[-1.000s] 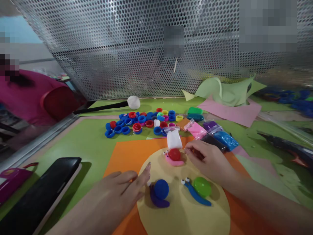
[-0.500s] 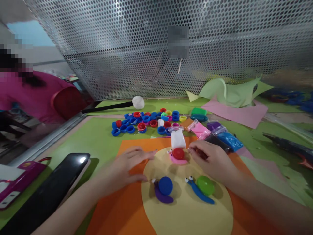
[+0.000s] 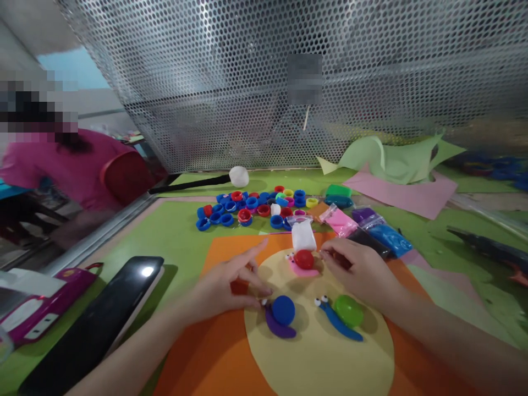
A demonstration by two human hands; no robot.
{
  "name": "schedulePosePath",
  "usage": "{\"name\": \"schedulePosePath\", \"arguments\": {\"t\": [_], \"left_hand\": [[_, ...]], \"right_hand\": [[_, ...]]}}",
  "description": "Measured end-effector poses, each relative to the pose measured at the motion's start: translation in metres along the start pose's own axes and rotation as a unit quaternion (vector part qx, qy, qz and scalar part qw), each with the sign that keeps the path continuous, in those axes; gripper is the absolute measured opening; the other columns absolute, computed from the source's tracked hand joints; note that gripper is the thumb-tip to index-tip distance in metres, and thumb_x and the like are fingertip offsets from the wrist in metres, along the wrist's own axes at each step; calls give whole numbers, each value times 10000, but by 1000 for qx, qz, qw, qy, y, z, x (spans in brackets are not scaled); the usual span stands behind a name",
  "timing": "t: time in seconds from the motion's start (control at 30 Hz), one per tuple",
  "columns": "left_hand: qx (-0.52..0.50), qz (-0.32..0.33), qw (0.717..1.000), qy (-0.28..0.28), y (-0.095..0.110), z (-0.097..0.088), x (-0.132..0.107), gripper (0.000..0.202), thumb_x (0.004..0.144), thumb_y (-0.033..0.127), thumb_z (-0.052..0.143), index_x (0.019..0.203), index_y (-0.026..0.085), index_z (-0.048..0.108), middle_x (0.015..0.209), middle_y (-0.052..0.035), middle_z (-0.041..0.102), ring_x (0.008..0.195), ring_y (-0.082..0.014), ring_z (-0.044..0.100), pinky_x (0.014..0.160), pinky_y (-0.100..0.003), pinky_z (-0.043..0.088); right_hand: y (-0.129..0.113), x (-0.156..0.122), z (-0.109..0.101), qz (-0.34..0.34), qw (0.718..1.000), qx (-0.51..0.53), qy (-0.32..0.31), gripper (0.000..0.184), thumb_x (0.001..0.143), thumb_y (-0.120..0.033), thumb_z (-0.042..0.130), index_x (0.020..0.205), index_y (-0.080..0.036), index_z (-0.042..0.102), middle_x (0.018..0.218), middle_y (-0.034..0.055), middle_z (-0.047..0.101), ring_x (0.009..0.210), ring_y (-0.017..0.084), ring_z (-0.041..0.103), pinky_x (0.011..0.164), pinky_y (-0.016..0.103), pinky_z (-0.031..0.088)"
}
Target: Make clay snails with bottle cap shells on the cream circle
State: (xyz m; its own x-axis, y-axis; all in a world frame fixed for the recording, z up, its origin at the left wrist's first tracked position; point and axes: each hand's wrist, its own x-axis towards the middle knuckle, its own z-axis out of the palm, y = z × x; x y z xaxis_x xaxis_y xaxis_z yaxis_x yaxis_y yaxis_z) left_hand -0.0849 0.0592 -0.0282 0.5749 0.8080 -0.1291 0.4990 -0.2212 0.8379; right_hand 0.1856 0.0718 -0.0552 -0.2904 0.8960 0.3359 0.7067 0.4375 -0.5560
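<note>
A yellow paper circle (image 3: 322,363) lies on an orange sheet (image 3: 225,250). Three clay snails with bottle-cap shells sit on it: a pink one with a red cap (image 3: 304,259), a purple one with a blue cap (image 3: 282,312) and a blue one with a green cap (image 3: 348,311). My left hand (image 3: 229,281) rests open on the orange sheet at the circle's left edge, index finger stretched out, thumb beside the purple snail. My right hand (image 3: 363,269) lies curled just right of the pink snail, fingertips pinched together; what they hold is hidden. A white clay packet (image 3: 303,235) stands behind the pink snail.
Several loose bottle caps (image 3: 251,206) and bags of pink (image 3: 340,221), purple and blue clay (image 3: 388,236) lie further back. A black case (image 3: 99,322) and pink device (image 3: 41,300) are left, a glue gun (image 3: 487,248) right. A perforated metal screen (image 3: 247,82) stands behind. A person in pink sits at left.
My left hand has slid forward and up along the circle's left edge and spread its fingers. My right hand stays by the pink snail. The view shifted slightly.
</note>
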Motion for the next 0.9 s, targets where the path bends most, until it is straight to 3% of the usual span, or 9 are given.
{"name": "schedulePosePath", "arguments": {"t": [0.13,0.67,0.9], "left_hand": [[-3,6,1000,5,1,0,1,927,748,254,672,1425,228,39,814,-1,731,959,-181,541,876,-342,408],[1,-18,1000,1,9,3,2,927,740,219,676,1423,197,51,764,2,739,935,-162,519,871,-316,416],[21,-23,999,10,4,1,2,863,763,303,653,1419,271,94,859,14,726,1009,-180,542,897,-327,427]], "right_hand": [[-1,1,0,-3,1000,-3,1,139,825,-243,446,733,-202,541,647,-11,585,478,96,469,457,215,357],[-1,1,1,9,1000,-12,-3,107,817,-225,475,741,-203,547,638,-29,580,486,89,467,471,210,345],[0,0,1,10,1000,-13,-7,133,822,-245,456,738,-202,550,647,-21,584,488,94,471,472,212,350]]}}
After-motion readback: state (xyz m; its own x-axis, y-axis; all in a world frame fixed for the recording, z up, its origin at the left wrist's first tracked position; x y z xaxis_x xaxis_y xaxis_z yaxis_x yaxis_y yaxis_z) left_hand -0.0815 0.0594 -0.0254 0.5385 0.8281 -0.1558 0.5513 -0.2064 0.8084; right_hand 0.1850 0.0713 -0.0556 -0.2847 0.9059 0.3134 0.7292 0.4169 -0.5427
